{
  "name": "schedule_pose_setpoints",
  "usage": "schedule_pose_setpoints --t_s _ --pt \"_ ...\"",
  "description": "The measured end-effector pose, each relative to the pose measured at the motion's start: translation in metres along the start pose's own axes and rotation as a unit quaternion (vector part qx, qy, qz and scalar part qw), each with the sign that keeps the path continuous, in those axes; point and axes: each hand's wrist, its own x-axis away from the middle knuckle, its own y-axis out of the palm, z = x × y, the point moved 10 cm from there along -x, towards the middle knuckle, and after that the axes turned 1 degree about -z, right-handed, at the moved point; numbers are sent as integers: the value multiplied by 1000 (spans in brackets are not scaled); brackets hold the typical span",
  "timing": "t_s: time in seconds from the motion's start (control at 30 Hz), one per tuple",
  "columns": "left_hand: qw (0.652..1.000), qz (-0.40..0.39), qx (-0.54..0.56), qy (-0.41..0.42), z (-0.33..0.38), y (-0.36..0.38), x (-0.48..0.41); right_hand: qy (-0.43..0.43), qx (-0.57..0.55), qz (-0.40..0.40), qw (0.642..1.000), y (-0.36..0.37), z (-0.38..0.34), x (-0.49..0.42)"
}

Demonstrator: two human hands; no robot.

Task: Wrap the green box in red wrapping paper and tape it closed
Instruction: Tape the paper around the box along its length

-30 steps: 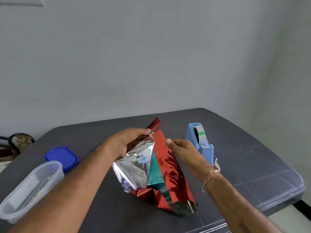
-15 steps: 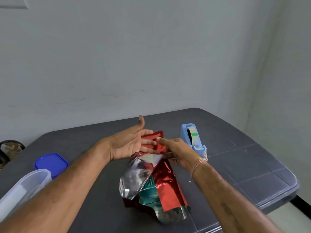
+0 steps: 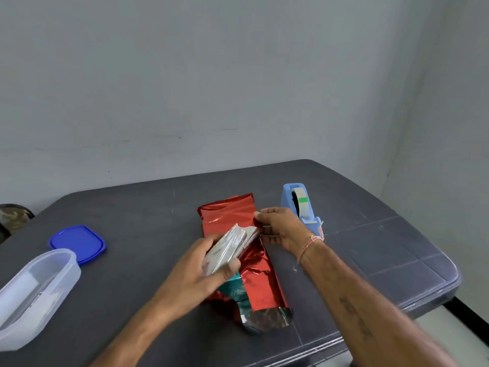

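— How do the hands sit?
— The left hand (image 3: pixel 195 268) reaches in from the lower left, its fingers (image 3: pixel 232 266) curled round a folded silver flap of the red wrapping paper (image 3: pixel 264 282). The right hand (image 3: pixel 284 229) comes across from the right, thumb and forefinger pinching the paper's right edge.
— And the green box?
— The green box (image 3: pixel 236 288) lies mid-table inside the paper, with a teal strip showing below the left hand.
— Room around it?
— The parcel's near end sits close to the front edge of the table (image 3: pixel 137 215). The tape dispenser (image 3: pixel 300 207) stands just beside the right hand. The blue lid (image 3: pixel 78 242) and clear container (image 3: pixel 37 284) lie well apart on the left, with bare table between.
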Motion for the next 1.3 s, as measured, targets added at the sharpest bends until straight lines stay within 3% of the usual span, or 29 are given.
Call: schedule_pose_setpoints --t_s 0.07,0.17,0.4,0.57,0.63,0.8,0.9,1.07,1.2,1.3 --pt "996 61 -59 17 5 -3 3 -8 -1 -7 1000 1 0 4" --pt "991 123 -45 25 10 -6 8 -12 9 -18 1000 2 0 11" --pt "977 192 -83 39 32 0 24 -15 33 -14 999 -5 2 26" --pt "956 207 -176 109 54 15 39 -26 70 -27 997 -4 0 41" --pt "939 246 -211 111 55 9 48 -28 65 -21 997 -4 -1 47" --pt "928 337 -157 17 18 -9 80 -26 39 -7 999 -4 -3 55" --pt "916 362 -158 67 19 -8 107 -31 41 -4 999 2 -3 58" --pt "860 297 -372 183 20 11 122 -26 43 1 999 1 1 58" --pt "841 176 -490 147 8 25 96 -26 46 8 999 -2 4 57" --pt "840 167 -498 136 9 22 86 -25 44 10 999 -4 5 56"
